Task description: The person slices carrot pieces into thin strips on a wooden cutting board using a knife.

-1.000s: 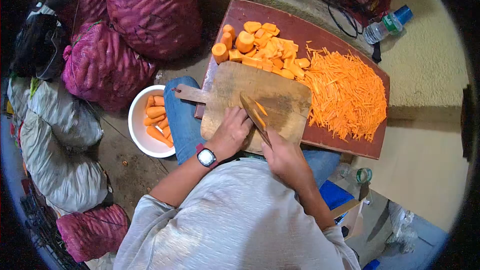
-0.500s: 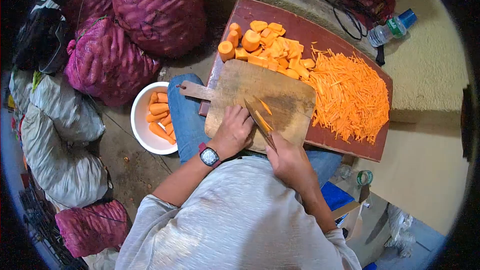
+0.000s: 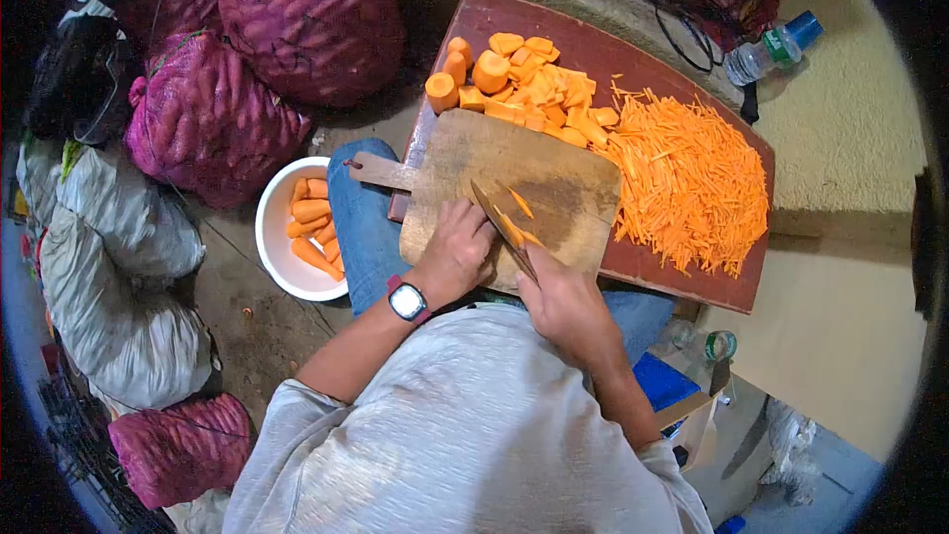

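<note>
The right hand [image 3: 565, 299] has its grip wrapped tight around the handle of a knife [image 3: 504, 232], and the left hand [image 3: 457, 249] lies curled on the wooden cutting board [image 3: 514, 188], fingertips pressed down just beside the blade; whether they pin a carrot piece I cannot tell, since the hand hides it. Against half a second ago the blade sits a touch nearer the left fingers, and thin orange slivers [image 3: 521, 206] lie just off its far side much as they did — the slicing is moving along in small strokes, stock giving way to strips, as I judge it.

The knife's long axis runs diagonally, tip pointing up and to the left across the board, handle back toward the person's body. The board itself rests on the lap and against a red-brown tabletop [image 3: 682, 282], its handle stub pointing left.

Beyond the board lie chunky carrot pieces [image 3: 514, 79] at the top and a wide heap of fine carrot strips [image 3: 687, 183] on the right. A white bowl [image 3: 272, 247] with whole carrots stands on the floor to the left, near the mesh sacks [image 3: 297, 20].
</note>
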Demonstrator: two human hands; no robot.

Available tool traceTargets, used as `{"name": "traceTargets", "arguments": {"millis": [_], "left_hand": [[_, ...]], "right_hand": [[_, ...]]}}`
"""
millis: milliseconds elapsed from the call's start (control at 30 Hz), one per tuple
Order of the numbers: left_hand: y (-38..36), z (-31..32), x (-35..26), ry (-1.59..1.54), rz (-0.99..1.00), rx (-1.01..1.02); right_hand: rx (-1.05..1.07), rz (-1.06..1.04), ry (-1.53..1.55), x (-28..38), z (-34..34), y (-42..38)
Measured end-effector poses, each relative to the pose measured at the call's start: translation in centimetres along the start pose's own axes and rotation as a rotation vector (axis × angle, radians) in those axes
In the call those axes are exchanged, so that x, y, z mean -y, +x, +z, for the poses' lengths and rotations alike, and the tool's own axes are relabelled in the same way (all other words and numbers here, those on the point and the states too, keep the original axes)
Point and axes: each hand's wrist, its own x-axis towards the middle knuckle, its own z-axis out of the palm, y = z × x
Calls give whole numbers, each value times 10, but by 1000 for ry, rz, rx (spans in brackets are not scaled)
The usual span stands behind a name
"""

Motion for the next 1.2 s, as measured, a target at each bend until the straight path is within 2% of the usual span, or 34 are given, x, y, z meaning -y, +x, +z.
{"name": "traceTargets", "arguments": {"millis": [67,433,533,633,733,933,1000,1133,1200], "left_hand": [[0,-1,-2,33,46,-62],[-3,1,-5,56,-15,-41],[-2,2,-1,52,-38,-25],[-4,3,-2,48,-34,-40],[-2,6,1,24,-22,-67],[-4,2,0,23,-36,-38],[-6,7,3,34,-37,-39],[-4,6,4,34,-74,-22],[-1,5,4,31,-75,-24]], "right_hand": [[-6,-2,13,1,0,-6],[51,93,43,-2,1,2],[44,26,16,3,-2,7],[51,94,48,1,4,10],[56,37,-28,-4,3,15],[0,26,40,-18,8,-7],[-64,-33,47,-25,8,-15],[-149,-1,-3,-33,4,-29],[-351,-143,-157,-42,5,-31]]}}
